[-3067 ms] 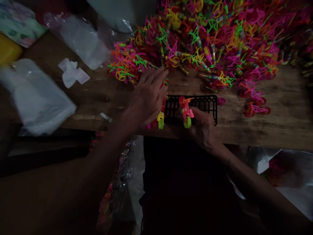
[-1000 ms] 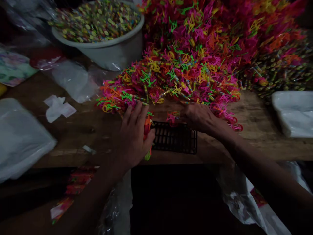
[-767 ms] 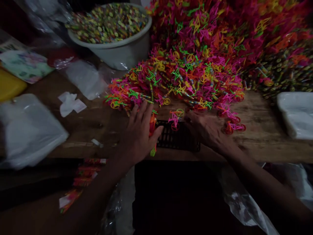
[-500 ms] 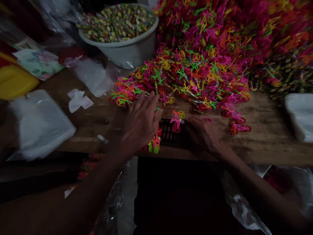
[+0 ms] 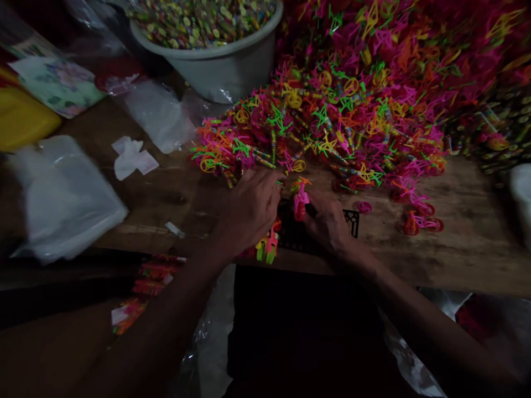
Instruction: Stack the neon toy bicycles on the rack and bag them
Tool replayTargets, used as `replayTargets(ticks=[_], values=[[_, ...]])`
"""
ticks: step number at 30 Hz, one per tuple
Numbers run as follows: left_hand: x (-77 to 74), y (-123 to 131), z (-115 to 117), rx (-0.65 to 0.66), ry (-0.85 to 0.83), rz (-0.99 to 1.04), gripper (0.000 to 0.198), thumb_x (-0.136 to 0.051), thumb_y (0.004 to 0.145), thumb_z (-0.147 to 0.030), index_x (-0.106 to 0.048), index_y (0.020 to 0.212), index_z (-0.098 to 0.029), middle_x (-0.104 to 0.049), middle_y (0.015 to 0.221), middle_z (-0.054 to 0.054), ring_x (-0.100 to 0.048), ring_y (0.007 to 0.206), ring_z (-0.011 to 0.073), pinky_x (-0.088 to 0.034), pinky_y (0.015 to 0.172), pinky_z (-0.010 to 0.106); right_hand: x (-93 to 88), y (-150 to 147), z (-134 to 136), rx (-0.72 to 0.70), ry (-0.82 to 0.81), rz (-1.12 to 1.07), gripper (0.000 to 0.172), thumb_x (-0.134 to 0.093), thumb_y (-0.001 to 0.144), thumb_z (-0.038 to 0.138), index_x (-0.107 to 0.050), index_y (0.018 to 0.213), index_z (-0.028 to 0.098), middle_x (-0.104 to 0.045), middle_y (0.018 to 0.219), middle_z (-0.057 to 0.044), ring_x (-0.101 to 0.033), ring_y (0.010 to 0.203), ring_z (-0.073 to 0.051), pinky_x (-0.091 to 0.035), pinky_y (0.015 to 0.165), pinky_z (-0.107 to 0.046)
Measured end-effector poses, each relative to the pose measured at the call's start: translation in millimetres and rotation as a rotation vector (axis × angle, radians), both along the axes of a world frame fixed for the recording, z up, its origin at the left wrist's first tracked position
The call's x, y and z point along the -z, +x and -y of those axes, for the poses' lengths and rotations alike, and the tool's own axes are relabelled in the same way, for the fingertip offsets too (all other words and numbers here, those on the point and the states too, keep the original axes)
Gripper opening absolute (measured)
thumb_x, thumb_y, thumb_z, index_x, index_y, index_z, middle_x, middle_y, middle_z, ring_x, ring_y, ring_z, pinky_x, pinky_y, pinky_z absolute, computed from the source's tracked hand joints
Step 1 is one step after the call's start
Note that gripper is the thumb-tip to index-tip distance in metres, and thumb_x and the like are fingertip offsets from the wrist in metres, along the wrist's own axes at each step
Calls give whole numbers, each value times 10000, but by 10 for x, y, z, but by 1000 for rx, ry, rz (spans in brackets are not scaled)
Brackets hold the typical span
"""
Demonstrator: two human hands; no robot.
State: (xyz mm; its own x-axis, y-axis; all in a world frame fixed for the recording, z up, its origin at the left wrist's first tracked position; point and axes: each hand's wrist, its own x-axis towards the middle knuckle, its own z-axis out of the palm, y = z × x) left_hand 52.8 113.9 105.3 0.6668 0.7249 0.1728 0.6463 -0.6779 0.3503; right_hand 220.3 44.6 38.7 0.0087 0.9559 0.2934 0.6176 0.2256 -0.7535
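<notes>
My right hand (image 5: 331, 224) has its fingers closed at a small pink and red plastic toy bicycle (image 5: 301, 203). Below it lies a black perforated tray (image 5: 352, 221), partly covered by the hand. My left hand (image 5: 257, 205) is curled over the tray's left end, fingers bent down; whatever its fingertips grip is hidden. Just under that palm, several toy bicycles (image 5: 267, 246) in pink, yellow and green stand at the tray's left edge. Beyond both hands spreads a large heap of bright toy bicycles (image 5: 323, 121) mixed with slim patterned tubes.
A grey tub (image 5: 224, 69) full of small wrapped pieces stands behind the heap's left side. Clear plastic bags (image 5: 70, 193) and a white paper scrap (image 5: 133, 159) lie on the wooden table (image 5: 199, 204) at left. Loose toy bicycles (image 5: 418, 221) rest at right.
My left hand's fingers have gone from stretched out toward the heap to bent over the tray. My right hand has closed in on the pink toy bicycle, baring the tray's right end. The view has shifted slightly.
</notes>
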Motion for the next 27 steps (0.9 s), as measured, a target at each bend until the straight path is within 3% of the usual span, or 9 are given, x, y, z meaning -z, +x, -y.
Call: replayTargets(ticks=[6,15,23,27], values=[[-11,11,1,-6,0,-34,338,-373,1025,-171,-647,1222,-160,-724,1249,126,-629,1158,296,-500,1089,517,21,-64,-71,-2,-57,-70,252,-513,870,93,-729,937,204,-765,941,-41,-673,842,-188,-524,832,-286],[-15,-18,-37,-26,-98,109,370,-334,1061,-255,-688,1141,-185,-751,1241,81,-661,1196,249,-500,1125,475,-25,-212,-108,0,-137,202,278,-495,951,118,-732,1093,153,-772,1014,-116,-681,892,-213,-499,796,-285],[37,18,-66,-46,-29,43,335,-417,997,-196,-704,1169,-184,-771,1223,91,-694,1168,253,-506,1116,473,6,-53,-142,54,-132,61,178,-567,871,103,-721,907,184,-766,859,-48,-687,771,-191,-482,739,-269],[27,11,-50,-48,-48,55,359,-394,999,-186,-714,1162,-183,-766,1238,91,-693,1158,251,-509,1107,477,-6,-131,-139,48,-159,112,214,-536,882,83,-718,947,174,-765,891,-68,-677,786,-198,-482,750,-273]])
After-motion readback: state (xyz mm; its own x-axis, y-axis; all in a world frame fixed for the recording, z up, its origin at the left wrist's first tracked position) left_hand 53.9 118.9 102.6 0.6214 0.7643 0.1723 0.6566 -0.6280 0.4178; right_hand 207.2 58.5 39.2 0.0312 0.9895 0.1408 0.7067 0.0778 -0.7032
